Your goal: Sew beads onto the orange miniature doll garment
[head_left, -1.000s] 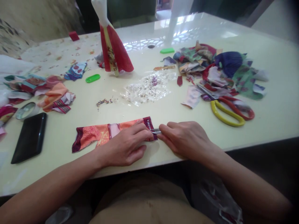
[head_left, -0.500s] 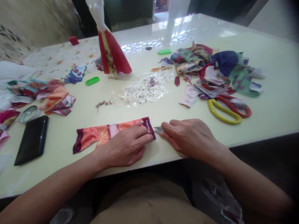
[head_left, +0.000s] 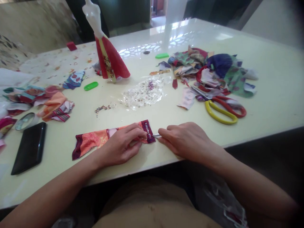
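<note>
A strip of orange and maroon patterned cloth (head_left: pixel 95 141) lies near the front edge of the pale table (head_left: pixel 273 104). My left hand (head_left: pixel 122 145) rests on its right part, fingers curled and pinching the cloth near the maroon end. My right hand (head_left: pixel 187 139) sits just right of that end, closed on a small silvery metal tool (head_left: pixel 156 136) whose tip touches the cloth's edge. What kind of tool it is I cannot make out.
Yellow and red scissors (head_left: pixel 223 110) lie right of centre beside a pile of cloth scraps (head_left: pixel 209 71). A doll form in a red dress (head_left: pixel 106 57) stands at the back. Beads on clear plastic (head_left: pixel 142 93), green clips (head_left: pixel 91 85), a black case (head_left: pixel 29 147) and more scraps (head_left: pixel 47 101) lie left.
My left hand's fingers have curled from flat to pinching the cloth. My right hand with the metal tool has shifted slightly left toward the maroon end. The view tilted a little.
</note>
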A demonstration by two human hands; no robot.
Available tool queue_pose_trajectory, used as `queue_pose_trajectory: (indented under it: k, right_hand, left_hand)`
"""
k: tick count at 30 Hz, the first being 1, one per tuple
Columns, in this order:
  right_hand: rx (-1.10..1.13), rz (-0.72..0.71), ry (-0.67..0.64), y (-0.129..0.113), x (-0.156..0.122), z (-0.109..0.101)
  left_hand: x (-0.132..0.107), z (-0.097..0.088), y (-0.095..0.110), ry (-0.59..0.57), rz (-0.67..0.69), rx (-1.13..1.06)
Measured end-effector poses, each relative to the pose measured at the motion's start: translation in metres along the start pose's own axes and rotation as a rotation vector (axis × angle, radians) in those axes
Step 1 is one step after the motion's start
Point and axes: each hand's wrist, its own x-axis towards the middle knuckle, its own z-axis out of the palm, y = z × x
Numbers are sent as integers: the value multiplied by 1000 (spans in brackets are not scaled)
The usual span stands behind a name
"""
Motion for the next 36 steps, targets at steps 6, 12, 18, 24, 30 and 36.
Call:
queue_pose_trajectory:
  k: [6,12,18,24,30,36]
  right_hand:
    - [1,16,-29,0,0,-1]
    - [4,43,26,7,-7,2]
    - [16,72,137,14,-9,6]
    - [137,41,326,0,-2,2]
    - [193,33,435,-11,15,-3]
    - [430,78,535,-7,31,-10]
  left_hand:
    - [-2,-3,-1,194,-148,-195]
    - [-3,0,-7,393,-340,-746]
    - [-3,-1,-10,466,-359,-909]
    - [-3,-3,-4,489,-359,-940]
    - [-4,-6,-4,500,-301,-870]
    - [-4,-4,-4,385,-185,-381]
